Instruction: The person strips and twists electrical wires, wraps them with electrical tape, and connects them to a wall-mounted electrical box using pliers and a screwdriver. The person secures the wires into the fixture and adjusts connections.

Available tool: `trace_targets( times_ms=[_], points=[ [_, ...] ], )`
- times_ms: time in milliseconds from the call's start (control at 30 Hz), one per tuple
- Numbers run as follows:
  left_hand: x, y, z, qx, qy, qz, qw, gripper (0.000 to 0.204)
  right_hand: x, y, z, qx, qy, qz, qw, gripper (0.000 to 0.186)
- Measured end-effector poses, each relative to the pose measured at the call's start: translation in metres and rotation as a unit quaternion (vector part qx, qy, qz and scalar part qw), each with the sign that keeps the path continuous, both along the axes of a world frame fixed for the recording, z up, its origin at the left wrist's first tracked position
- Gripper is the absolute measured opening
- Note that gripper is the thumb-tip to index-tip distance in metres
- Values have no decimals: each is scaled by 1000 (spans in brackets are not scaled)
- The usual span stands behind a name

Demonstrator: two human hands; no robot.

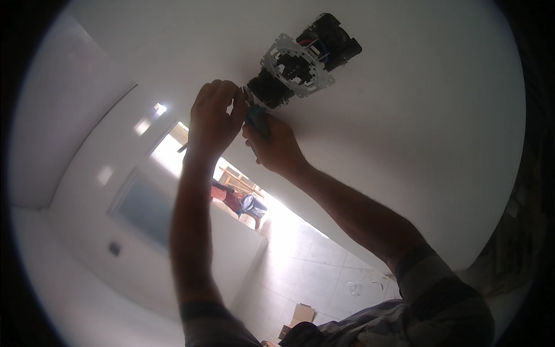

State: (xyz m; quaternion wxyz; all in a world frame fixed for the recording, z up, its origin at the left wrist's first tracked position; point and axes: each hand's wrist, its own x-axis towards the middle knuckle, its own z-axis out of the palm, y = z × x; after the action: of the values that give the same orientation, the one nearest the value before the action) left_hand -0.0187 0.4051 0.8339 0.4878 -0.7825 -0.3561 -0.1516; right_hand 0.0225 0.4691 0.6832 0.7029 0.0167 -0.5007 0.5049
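My right hand [280, 147] is closed around the teal handles of pliers [258, 122], whose metal jaws point up toward the wall boxes. My left hand [217, 113] is closed in a pinch right by those jaws; whatever lies between its fingertips is hidden. Just beyond the pliers, a row of black electrical boxes [272, 89] is set in the white wall. A grey metal mounting frame [296, 65] sits over the middle of the row, with black parts inside it. Red and blue wires [317, 47] show at the upper box [338, 40].
Past the wall's edge lies a bright tiled floor [306, 260], with a piece of cardboard [303, 314] on it. Another person [237, 199] in red and blue clothing is in the bright opening beyond. A greyish panel [141, 205] is on the left wall.
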Motion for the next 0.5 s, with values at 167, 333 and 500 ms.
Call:
trace_targets(
  times_ms=[167, 333, 500],
  points=[
    [-3, 1, -7, -3, -54, 17, 998, 6, -8, -3, 3, 4, 15, -7, 1000, 20],
    [5, 0, -12, -14, -69, 38, 997, 13, -11, -5, 3, -9, 42, -22, 999, 18],
    [10, -4, -15, -33, -109, 30, 993, 17, 3, -17, 2, -37, 8, 32, 999, 20]
  ],
)
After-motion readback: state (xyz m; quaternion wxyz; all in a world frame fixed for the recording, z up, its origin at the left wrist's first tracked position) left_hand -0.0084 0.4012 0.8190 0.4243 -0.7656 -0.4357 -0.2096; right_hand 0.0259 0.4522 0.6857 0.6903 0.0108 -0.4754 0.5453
